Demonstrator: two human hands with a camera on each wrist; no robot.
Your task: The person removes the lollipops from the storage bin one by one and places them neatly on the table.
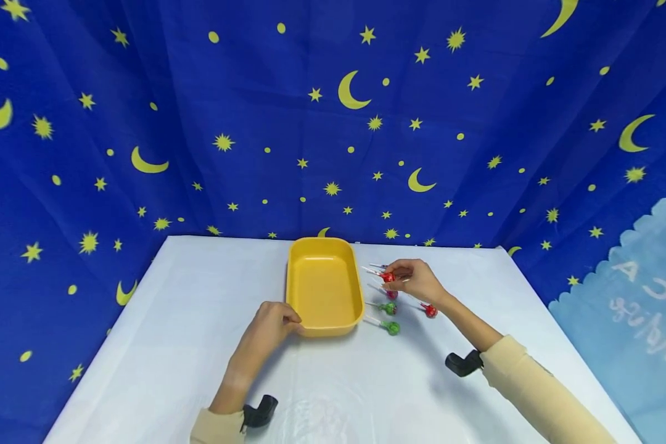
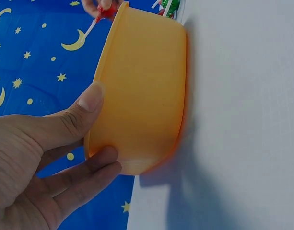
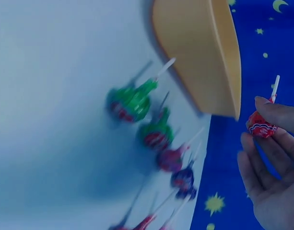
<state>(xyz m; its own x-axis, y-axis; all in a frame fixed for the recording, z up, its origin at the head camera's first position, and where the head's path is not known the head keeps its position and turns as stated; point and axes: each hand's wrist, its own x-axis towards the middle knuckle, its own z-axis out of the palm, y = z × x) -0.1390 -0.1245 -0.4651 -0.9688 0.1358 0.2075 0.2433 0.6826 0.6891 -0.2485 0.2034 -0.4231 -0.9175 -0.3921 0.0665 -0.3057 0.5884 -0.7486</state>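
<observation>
A yellow plastic tray (image 1: pixel 324 330) stands on the white table, its inside bare. My left hand (image 1: pixel 270 327) grips the tray's near left corner, thumb and fingers on the rim in the left wrist view. Over the lollipops, just right of the tray, my right hand (image 1: pixel 419 280) pinches a red lollipop (image 3: pixel 262 125) by its wrapped head, the white stick pointing away from the palm. Below it on the table lie two green lollipops (image 3: pixel 132 103), a pink lollipop (image 3: pixel 170 159) and a purple lollipop (image 3: pixel 183 178). Another red lollipop (image 1: pixel 429 310) lies under my right wrist.
The white table (image 1: pixel 211 277) extends on both sides of the tray. A blue curtain (image 1: pixel 255 111) with yellow moons and stars hangs behind and at the sides. A light blue panel with lettering (image 1: pixel 638 296) hangs at the right. Black wrist mounts (image 1: pixel 463 364) sit on both forearms.
</observation>
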